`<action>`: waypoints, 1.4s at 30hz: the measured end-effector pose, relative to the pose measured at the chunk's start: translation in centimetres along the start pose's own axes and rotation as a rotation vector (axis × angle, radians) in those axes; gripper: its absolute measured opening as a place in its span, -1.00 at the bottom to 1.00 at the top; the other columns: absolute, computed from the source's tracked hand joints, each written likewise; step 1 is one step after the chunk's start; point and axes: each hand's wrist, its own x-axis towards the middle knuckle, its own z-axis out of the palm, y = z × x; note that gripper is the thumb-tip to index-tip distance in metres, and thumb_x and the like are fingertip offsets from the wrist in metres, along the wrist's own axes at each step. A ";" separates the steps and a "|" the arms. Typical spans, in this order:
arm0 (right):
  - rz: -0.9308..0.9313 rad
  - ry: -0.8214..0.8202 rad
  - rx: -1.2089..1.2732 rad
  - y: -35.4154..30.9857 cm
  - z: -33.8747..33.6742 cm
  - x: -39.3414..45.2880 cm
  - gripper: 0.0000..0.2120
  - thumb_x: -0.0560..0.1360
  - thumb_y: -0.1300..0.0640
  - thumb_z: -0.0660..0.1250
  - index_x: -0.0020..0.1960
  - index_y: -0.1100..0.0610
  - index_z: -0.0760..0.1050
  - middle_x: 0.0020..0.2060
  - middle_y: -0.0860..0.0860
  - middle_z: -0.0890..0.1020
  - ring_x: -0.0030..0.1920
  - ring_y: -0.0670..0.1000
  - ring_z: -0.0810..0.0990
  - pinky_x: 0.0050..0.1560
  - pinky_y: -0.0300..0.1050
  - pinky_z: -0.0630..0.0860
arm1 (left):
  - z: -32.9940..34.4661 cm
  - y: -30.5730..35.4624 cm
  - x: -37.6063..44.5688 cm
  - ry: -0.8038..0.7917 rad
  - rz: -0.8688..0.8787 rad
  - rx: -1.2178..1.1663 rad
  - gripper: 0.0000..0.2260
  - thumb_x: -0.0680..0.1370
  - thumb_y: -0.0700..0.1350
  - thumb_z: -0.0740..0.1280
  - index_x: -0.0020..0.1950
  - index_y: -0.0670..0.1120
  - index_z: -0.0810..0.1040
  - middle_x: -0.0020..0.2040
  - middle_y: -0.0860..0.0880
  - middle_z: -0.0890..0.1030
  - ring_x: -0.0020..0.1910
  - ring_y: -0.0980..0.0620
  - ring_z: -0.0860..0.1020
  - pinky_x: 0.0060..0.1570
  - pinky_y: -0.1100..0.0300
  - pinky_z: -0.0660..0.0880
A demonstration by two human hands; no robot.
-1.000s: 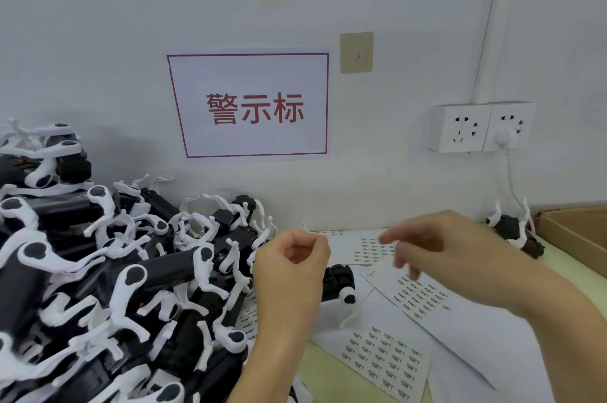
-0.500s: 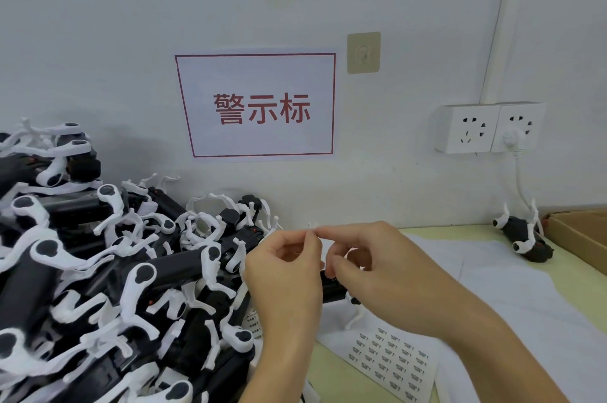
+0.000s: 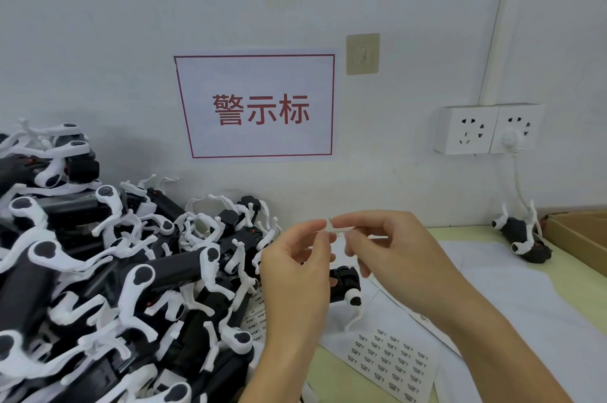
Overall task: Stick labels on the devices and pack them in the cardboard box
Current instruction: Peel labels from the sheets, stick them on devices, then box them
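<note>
From the head view, your left hand (image 3: 297,266) and right hand (image 3: 391,250) are up together mid-frame, both pinching a tiny white label (image 3: 332,226) between fingertips, so neither one is free. The device (image 3: 345,284) you'd stick it on lies on the table right below, about 6 o'clock from the label, black body running roughly left to right, partly hidden behind your left hand, which looks nearer to it. Sticker sheet (image 3: 391,360) sits at 5 o'clock, the big pile of devices (image 3: 108,271) at 9, cardboard box (image 3: 578,238) way off at 3, with one lone device (image 3: 522,238) beside it.
</note>
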 end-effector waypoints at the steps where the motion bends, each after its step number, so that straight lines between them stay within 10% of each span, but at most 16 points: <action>1: 0.025 0.033 0.030 0.1 -0.2 0.1 -0.76 0.57 0.14 0.28 -0.05 -0.13 0.68 -0.35 -0.23 0.61 -0.39 -0.22 0.53 -0.26 -0.33 0.45 | -0.1 0.0 0.1 -0.007 -0.021 -0.020 -0.82 0.59 -0.23 0.34 0.01 0.03 0.67 -0.16 0.06 0.73 -0.22 0.09 0.66 -0.35 0.19 0.59; 23: -0.023 0.208 -0.080 1.0 0.4 0.5 -0.88 0.51 0.11 0.41 -0.16 -0.09 0.63 -0.31 -0.16 0.65 -0.40 -0.10 0.61 -0.34 -0.39 0.46 | -0.2 0.4 0.0 0.022 -0.043 -0.062 -0.85 0.54 -0.24 0.42 -0.17 -0.06 0.72 -0.27 -0.02 0.72 -0.35 0.11 0.64 -0.41 0.33 0.51; 34: -0.068 0.205 -0.041 0.9 0.4 0.5 -0.86 0.48 0.11 0.43 -0.25 -0.02 0.63 -0.30 -0.10 0.69 -0.33 -0.02 0.63 -0.17 -0.05 0.63 | -0.4 0.4 0.0 -0.062 -0.071 -0.097 -0.82 0.54 -0.21 0.42 -0.20 0.00 0.75 -0.22 0.00 0.73 -0.34 0.11 0.64 -0.37 0.33 0.53; 42: -0.039 0.277 -0.089 2.0 -0.9 1.0 -0.84 0.49 0.12 0.42 -0.26 -0.01 0.60 -0.37 -0.14 0.64 -0.38 -0.04 0.61 -0.40 -0.39 0.41 | -1.9 -2.6 1.2 -0.230 0.123 0.678 -0.64 0.58 -0.15 0.33 0.36 0.10 0.51 0.23 0.17 0.58 0.29 0.21 0.48 0.27 0.25 0.43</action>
